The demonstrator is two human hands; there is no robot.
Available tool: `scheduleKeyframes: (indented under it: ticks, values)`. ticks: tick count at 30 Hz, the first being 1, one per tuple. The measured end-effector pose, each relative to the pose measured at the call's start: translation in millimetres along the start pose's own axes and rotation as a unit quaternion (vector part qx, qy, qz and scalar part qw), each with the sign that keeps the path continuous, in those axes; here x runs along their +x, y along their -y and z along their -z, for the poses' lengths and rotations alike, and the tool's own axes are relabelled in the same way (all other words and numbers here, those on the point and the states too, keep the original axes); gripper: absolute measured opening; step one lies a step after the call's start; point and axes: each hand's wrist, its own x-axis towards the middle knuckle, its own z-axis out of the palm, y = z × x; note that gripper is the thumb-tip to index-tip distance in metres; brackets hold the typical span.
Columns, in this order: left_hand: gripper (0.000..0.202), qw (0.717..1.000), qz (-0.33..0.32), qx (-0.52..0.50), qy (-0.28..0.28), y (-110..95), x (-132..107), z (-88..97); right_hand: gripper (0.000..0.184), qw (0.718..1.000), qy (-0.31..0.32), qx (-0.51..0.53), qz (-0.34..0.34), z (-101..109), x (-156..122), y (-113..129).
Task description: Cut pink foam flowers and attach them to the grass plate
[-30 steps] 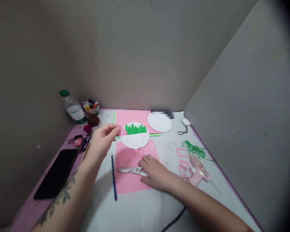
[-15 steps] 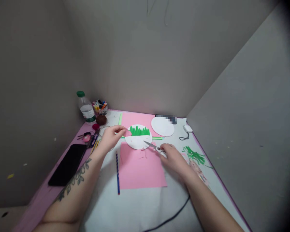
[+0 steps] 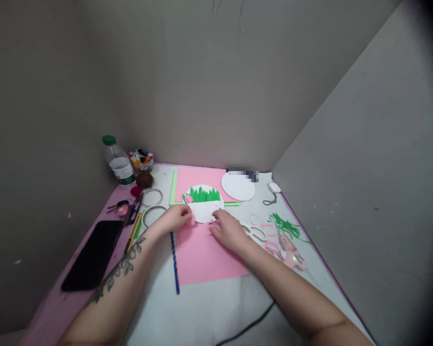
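My left hand (image 3: 178, 217) is closed in a pinch on a small pink paper piece (image 3: 192, 219), at the left edge of a white disc. That white disc (image 3: 204, 213) has a fringe of green paper blades (image 3: 205, 195) across its upper half. A pink paper loop (image 3: 188, 198) lies at the left end of the fringe. My right hand (image 3: 229, 230) is at the disc's lower right edge, thumb and fingers apart, holding nothing I can see. White-handled scissors (image 3: 257, 233) lie to its right, blades partly hidden by the hand. Under both hands is a pink sheet (image 3: 211, 262).
A glue gun (image 3: 292, 252), pink paper scraps (image 3: 273, 249) and green strips (image 3: 285, 225) lie at right. Behind is another white disc (image 3: 238, 187). On the left are a black phone (image 3: 92, 254), tape rings (image 3: 154, 215), pencils (image 3: 133, 233) and a bottle (image 3: 119, 163). A dark cable (image 3: 248, 330) crosses the front.
My right hand has let go of the scissors, now on the table, and moved left to the disc. My left hand has come down along the disc's edge. The view has shifted slightly.
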Motion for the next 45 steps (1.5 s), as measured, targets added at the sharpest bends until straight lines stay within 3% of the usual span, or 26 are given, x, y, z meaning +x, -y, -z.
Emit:
scheduleKeyframes:
  ticks: [3,7,11,13,16,20,26,33,37,45]
  values:
    - [0.016,1.000,-0.002,0.011,0.026,4,0,2.9,0.022,1.000,-0.003,0.018,0.002,0,11,-2]
    - [0.011,0.998,-0.001,0.024,0.065,12,3,4.8,0.020,0.999,-0.038,0.014,-0.008,36,3,-28]
    - [0.011,0.996,0.002,0.021,0.088,14,5,0.2,0.018,0.980,-0.063,-0.171,-0.086,67,-13,-49]
    - [0.011,0.995,0.005,0.014,0.101,13,4,-2.4,0.018,0.977,-0.044,-0.198,-0.068,61,-15,-45]
    - [0.012,0.994,0.006,0.005,0.110,10,3,-3.1,0.023,0.993,0.054,-0.088,0.058,33,-9,-24]
    - [0.014,0.995,-0.004,0.010,0.098,6,0,4.9,0.037,0.977,0.138,-0.069,0.145,4,12,5]
    - [0.018,0.997,-0.023,0.008,0.080,5,-2,23.5,0.036,0.949,0.189,-0.117,0.225,6,29,21]
    - [0.016,0.998,-0.025,0.006,0.063,12,1,18.6,0.052,0.947,0.217,-0.087,0.219,1,26,26]
    - [0.013,0.998,-0.035,0.008,0.061,10,0,14.7,0.041,0.960,0.212,-0.073,0.170,-3,25,23]
    - [0.018,0.997,-0.064,-0.020,0.022,-13,-7,21.7,0.021,0.991,0.068,-0.025,0.111,16,1,-6]
